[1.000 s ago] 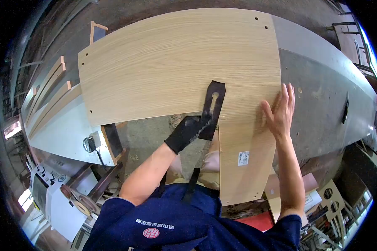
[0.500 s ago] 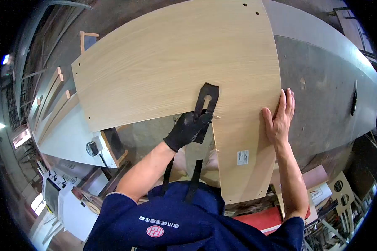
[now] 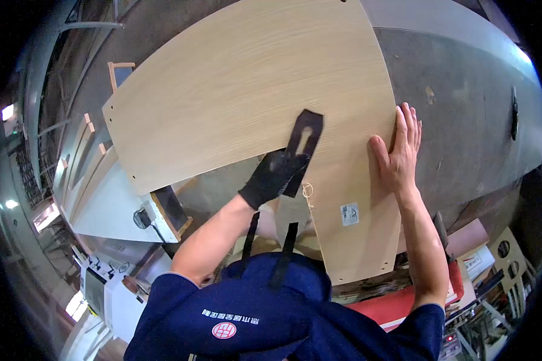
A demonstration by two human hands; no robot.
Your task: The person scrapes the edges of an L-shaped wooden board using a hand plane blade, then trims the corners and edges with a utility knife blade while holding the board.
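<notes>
An L-shaped wood-grain panel point(image 3: 241, 90) lies in front of me, with its inner corner close to my body. My left hand point(image 3: 272, 177), in a black glove, is closed around a dark plane blade point(image 3: 305, 139) with a keyhole-shaped slot. The blade points up and to the right across the panel's inner corner. Just below it, a thin curled shaving point(image 3: 308, 191) hangs at the inner edge. My bare right hand point(image 3: 398, 153) lies on the panel's right edge, fingers stretched and thumb spread over the surface. A white label point(image 3: 349, 213) is stuck on the panel's narrower leg.
Under the panel's right side extends a grey work surface point(image 3: 457, 102) with a dark slim tool point(image 3: 514, 113) on it. Wooden strips point(image 3: 81, 156) lean on a white surface at left. Red material point(image 3: 382, 304) and a board with round holes point(image 3: 508, 259) are at lower right.
The plane blade in my left hand has moved slightly up and right, away from the inner edge. A curled shaving now shows there. My right hand stays on the panel's edge.
</notes>
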